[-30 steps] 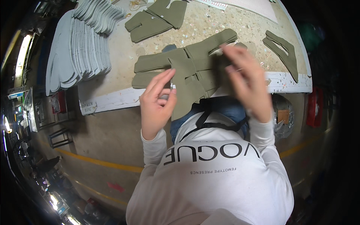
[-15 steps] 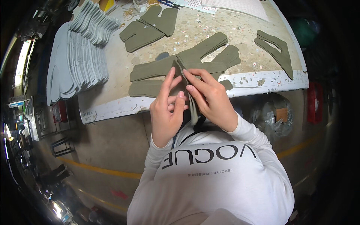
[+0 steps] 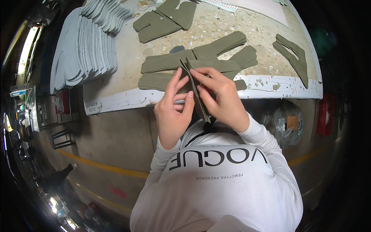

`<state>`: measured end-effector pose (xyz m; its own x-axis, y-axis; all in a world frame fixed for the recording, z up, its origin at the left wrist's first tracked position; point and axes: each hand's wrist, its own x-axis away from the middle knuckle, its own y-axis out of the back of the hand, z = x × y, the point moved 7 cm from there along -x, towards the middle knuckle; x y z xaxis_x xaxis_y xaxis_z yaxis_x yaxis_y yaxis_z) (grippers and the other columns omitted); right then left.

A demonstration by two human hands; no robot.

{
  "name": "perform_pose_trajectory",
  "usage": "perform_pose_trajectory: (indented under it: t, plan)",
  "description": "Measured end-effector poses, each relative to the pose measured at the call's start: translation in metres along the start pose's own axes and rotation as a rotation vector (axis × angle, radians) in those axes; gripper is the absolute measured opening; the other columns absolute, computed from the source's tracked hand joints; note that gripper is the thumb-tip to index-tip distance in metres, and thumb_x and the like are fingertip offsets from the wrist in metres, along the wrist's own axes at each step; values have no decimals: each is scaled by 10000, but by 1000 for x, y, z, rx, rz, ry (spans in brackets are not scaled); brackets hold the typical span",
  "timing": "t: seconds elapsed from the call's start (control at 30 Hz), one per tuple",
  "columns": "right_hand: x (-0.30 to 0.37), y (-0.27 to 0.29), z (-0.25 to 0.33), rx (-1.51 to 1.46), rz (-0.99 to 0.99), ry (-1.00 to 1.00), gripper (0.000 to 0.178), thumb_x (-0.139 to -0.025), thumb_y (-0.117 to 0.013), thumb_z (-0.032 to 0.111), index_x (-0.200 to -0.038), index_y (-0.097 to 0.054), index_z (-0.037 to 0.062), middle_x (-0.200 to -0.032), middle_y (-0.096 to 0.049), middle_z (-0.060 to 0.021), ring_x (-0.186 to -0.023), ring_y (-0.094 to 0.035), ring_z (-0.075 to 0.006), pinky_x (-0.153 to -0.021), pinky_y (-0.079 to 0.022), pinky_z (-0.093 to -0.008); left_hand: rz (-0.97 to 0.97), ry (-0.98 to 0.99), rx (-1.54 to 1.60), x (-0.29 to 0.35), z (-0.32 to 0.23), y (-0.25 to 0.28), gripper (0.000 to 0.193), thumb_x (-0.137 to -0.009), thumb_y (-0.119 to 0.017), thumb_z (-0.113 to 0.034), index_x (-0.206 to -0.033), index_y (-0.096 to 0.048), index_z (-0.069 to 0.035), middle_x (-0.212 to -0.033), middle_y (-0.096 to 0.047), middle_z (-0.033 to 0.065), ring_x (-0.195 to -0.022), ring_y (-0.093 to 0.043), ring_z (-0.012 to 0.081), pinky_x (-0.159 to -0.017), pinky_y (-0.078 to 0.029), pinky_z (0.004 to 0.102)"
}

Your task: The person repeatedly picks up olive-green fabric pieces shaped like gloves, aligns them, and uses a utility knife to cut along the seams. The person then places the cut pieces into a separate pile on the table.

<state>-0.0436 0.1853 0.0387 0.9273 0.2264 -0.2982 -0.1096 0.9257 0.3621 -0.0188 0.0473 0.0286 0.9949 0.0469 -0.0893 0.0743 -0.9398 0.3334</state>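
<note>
Thin olive-green cut fabric pieces (image 3: 199, 107) stand nearly edge-on between my hands, just over the table's near edge. Their upper ends part into two flaps. My right hand (image 3: 224, 94) pinches them from the right, thumb and fingers bent against the layers. On the other side, my left hand (image 3: 170, 116) has its fingers spread, with the index fingertip and thumb close against the pieces. Directly beyond my hands, long olive fabric pieces (image 3: 164, 63) with forked ends lie across one another, partly covered by my fingers.
A tall row of light grey cut pieces (image 3: 96, 50) stands at the table's left. More olive pieces (image 3: 156, 28) lie at the far left, and a forked one (image 3: 295, 62) at the right. Small paper scraps dot the worktable (image 3: 247, 83). Below it is a plastic bag (image 3: 288, 120).
The held pieces have swung slightly, and their lower end now sits further right. Their top flaps stand further apart. The whole view has shifted a little, moving the table up and right.
</note>
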Motion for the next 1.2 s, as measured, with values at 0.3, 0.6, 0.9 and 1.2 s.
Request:
perform_pose_trajectory:
  t: [0.3, 0.6, 0.9, 1.2]
  plan:
    - [-5, 15, -10, 45, 81, -40, 581, -824, -568, -91, -1369, -540, 110, -1139, -630, -145, -863, -650, -277, -735, -512, -315, 121, -19, 43, -3, -1, -10, 521, -870, -617, 18, -1377, -501, -17, -1186, -673, 176, -871, -718, 164, -650, -581, 251]
    - [-33, 142, 21, 282, 20, 280, 416, -787, -538, -102, -1148, -684, 42, -1170, -660, -115, -967, -670, -273, -832, -520, -309, 120, 99, 122, -19, 20, -2, 360, -963, -545, -35, -1320, -557, 5, -1208, -659, 155, -854, -678, 113, -667, -508, 200]
    - [36, 332, -141, 353, -505, -231, 288, -918, -564, 54, -1178, -688, 50, -1208, -669, -108, -1094, -621, -201, -959, -458, -291, 70, 186, 176, -24, 60, 6, 323, -985, -546, -85, -1295, -569, 0, -1196, -664, 121, -825, -658, 94, -654, -479, 186]
    - [79, 355, -200, 251, -734, -159, 274, -933, -579, 53, -1184, -691, 54, -1230, -663, -106, -1099, -610, -181, -957, -441, -264, 83, 190, 190, -24, 63, 6, 317, -990, -544, -90, -1294, -570, -3, -1193, -662, 109, -815, -650, 88, -662, -476, 183]
